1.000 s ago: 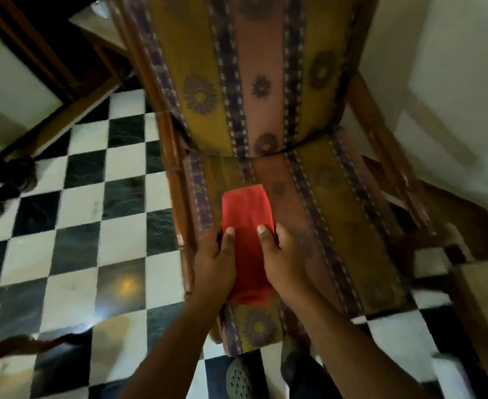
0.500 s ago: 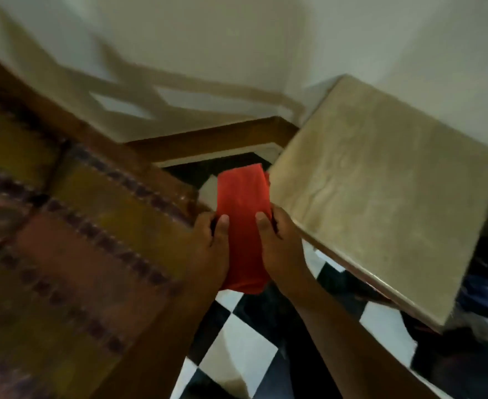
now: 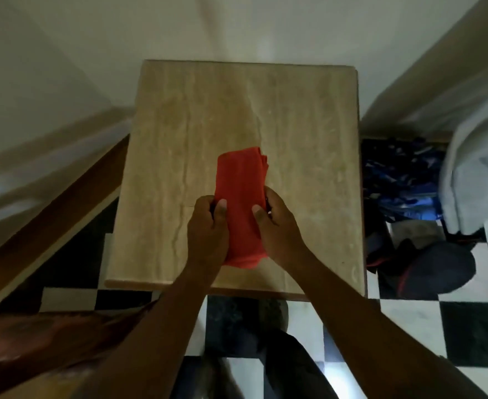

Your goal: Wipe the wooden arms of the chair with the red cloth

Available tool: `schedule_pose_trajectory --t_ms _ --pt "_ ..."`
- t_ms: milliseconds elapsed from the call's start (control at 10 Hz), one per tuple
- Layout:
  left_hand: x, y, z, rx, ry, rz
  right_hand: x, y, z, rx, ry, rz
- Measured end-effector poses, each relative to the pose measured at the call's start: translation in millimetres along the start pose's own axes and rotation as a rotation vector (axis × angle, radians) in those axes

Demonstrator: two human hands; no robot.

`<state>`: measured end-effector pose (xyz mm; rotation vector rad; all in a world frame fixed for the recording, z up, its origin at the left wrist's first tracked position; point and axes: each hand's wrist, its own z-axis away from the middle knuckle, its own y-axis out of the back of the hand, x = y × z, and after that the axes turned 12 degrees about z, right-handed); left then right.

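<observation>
Moved: since half a second back my view has swung right off the striped chair cushion and now sits square over the beige stone-look square tabletop (image 3: 294, 133); both hands and the cloth came along with it.
Surface: that tabletop is pale tan with faint streaky veining, and its top looks bare apart from what I'm holding over it.
Room: black-and-white checkered tile floor (image 3: 409, 318) below and to the right, plain pale wall (image 3: 121, 38) behind the table, brown wooden skirting strip (image 3: 64, 208) running diagonally on the left.
Clutter: blue patterned bag-like bundle (image 3: 401, 180) just right of the table, pale grey fabric (image 3: 473, 174) draped beyond it, dark rounded item with red trim (image 3: 427, 269) on the floor below.
Cloth: folded red cloth (image 3: 241, 203) is a long narrow strip between my hands, far end pointing away from me over the table's middle.
Left hand: left hand (image 3: 206, 231) gripping the cloth's left edge, thumb on top, fingers curled under.
Right hand: right hand (image 3: 277, 226) clamped on the right edge the same way, thumb on top.
Arms: both forearms bare, reaching forward from the bottom of the view.
Hard to tell: can't say whether the cloth touches the tabletop or hangs just above it.
Cut off: reddish-brown blurred shape (image 3: 35, 347) at the bottom left, too smeared to name.
</observation>
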<state>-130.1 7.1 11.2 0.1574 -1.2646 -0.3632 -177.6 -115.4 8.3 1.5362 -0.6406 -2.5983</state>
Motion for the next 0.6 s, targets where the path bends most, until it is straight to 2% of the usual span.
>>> schedule_pose_trajectory --t_ms 100,200,300,400,500,600 --pt "-21.0 -22.0 -21.3 -0.052 0.039 -0.055 26.6 -0.2 -24.6 0.031 -0.058 0.081" --pt "-49.1 -26.4 -34.8 -0.159 0.181 -0.175 48.5 -3.4 -34.7 -0.062 -0.122 0.221" --pt "-65.9 -19.1 -38.1 -0.210 0.251 -0.239 58.0 -7.8 -36.5 -0.109 -0.153 0.414" --pt "-59.0 -6.0 -37.1 -0.283 0.261 -0.267 46.4 -9.0 -29.6 -0.123 -0.201 0.515" --pt "-45.1 12.8 -34.8 -0.395 0.229 -0.396 32.5 -2.5 -16.0 -0.128 -0.243 0.704" --pt "-14.2 38.9 -33.1 -0.455 0.105 -0.633 5.0 15.1 -2.2 -0.153 -0.252 0.779"
